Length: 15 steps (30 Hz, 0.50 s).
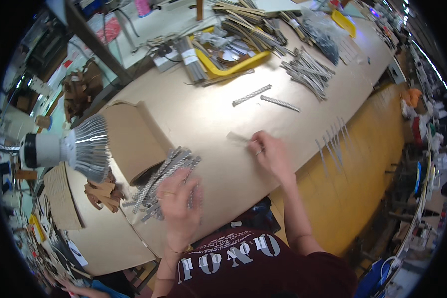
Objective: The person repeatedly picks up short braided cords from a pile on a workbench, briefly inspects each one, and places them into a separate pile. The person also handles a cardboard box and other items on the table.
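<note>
My left hand (178,198) is over a heap of grey braided strips (154,191) on the table. Its fingers are smeared by motion, so whether they grip a strip cannot be made out. Farther right, my right hand (270,153) is closed in a pinch on one end of a short greyish strip (237,137). That strip points left above the tabletop and is blurred. Beyond it lie two separate braided strips, one (252,95) slanting up to the right and another (280,103) slanting down to the right. A larger bundle of similar strips (310,73) rests farther back.
A curved brown cardboard piece (134,141) and a lamp bulb (87,148) stand left of the heap. Brown scraps (104,194) lie beside them. At the back sits a yellow tray (248,62) of strips. Thin rods (335,146) stick out past the table's right edge.
</note>
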### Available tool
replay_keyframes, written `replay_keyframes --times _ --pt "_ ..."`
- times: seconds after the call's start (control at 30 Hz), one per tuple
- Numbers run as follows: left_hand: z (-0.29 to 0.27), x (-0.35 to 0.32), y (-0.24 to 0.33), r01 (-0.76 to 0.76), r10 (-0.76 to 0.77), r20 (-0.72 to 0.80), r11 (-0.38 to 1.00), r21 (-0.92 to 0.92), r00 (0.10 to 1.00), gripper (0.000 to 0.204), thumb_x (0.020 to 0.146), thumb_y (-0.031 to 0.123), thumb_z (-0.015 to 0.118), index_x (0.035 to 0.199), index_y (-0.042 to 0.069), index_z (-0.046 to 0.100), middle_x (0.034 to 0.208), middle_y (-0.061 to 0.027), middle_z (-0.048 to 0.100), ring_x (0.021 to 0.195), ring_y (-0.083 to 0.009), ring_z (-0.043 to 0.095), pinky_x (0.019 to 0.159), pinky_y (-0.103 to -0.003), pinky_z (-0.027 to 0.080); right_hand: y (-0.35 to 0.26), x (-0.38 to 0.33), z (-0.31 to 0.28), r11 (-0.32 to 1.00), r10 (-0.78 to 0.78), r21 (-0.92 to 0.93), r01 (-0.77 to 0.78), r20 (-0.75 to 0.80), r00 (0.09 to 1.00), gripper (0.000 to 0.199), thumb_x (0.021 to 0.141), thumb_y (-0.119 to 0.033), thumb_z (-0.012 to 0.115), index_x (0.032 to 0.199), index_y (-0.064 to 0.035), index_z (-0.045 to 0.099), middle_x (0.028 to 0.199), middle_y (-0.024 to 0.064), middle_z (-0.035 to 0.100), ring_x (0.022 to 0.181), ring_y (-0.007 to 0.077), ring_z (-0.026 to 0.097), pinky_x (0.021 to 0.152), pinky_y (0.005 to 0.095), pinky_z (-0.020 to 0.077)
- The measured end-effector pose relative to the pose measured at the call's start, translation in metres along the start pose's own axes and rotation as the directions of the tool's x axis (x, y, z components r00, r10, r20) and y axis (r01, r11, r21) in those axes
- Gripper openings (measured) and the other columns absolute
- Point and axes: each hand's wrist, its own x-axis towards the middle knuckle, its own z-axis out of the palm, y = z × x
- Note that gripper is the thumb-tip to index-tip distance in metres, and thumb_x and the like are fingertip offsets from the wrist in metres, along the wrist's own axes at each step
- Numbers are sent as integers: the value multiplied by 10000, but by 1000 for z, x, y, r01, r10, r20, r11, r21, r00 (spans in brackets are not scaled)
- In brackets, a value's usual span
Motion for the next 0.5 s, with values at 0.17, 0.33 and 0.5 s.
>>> replay_keyframes --times 0.17,0.33,0.5 --pt "86 -8 21 -190 192 501 980 -54 844 659 892 317 651 1448 52 417 1541 -190 336 1430 -342 319 1156 -501 241 1 -32 5 999 -28 -21 31 139 990 139 909 -194 636 959 -71 677 999 133 648 959 322 622 851 443 454" --pt "127 -15 15 -287 204 586 957 50 784 780 928 487 556 1546 94 288 1620 -162 196 1506 -315 149 1202 -529 106 39 -49 -14 950 -199 -296 98 -332 922 148 898 -194 636 964 -69 682 939 145 654 917 333 628 829 451 474" --pt "127 -23 14 -272 190 527 959 83 828 743 930 487 554 1539 129 322 1616 -140 223 1497 -331 170 1194 -553 99 106 -57 -68 873 146 -247 -421 -691 708 275 950 -265 595 970 -5 684 987 190 673 937 353 642 832 440 494"
